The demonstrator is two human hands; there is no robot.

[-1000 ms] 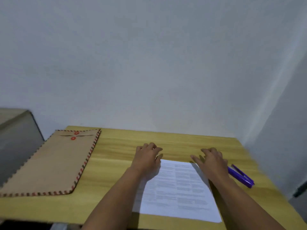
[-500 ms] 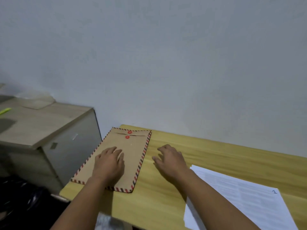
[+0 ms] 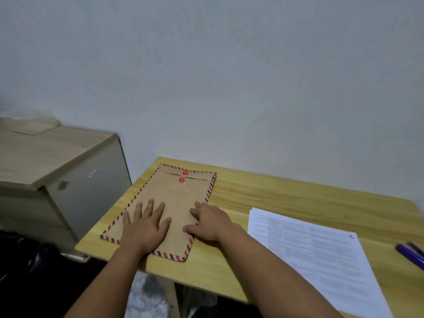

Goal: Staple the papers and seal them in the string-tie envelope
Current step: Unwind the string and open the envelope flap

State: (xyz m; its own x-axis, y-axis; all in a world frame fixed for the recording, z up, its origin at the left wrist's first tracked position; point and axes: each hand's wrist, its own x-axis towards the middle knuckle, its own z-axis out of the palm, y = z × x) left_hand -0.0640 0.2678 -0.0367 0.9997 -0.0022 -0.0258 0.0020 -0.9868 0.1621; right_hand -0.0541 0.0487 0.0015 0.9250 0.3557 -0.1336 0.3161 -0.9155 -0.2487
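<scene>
The envelope (image 3: 169, 203) is pinned flat at the table's (image 3: 298, 198) left end by the left hand (image 3: 145, 226), fingers spread, and the right hand (image 3: 207, 222), fingers loosely curled at its edge. Light and floppy, it is probably best lifted by an edge.

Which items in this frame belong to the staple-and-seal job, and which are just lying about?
Job items:
envelope, under both hands
left hand
right hand
papers
purple stapler, at the right edge

Lying about:
cabinet beside the table
clear plastic on it
</scene>
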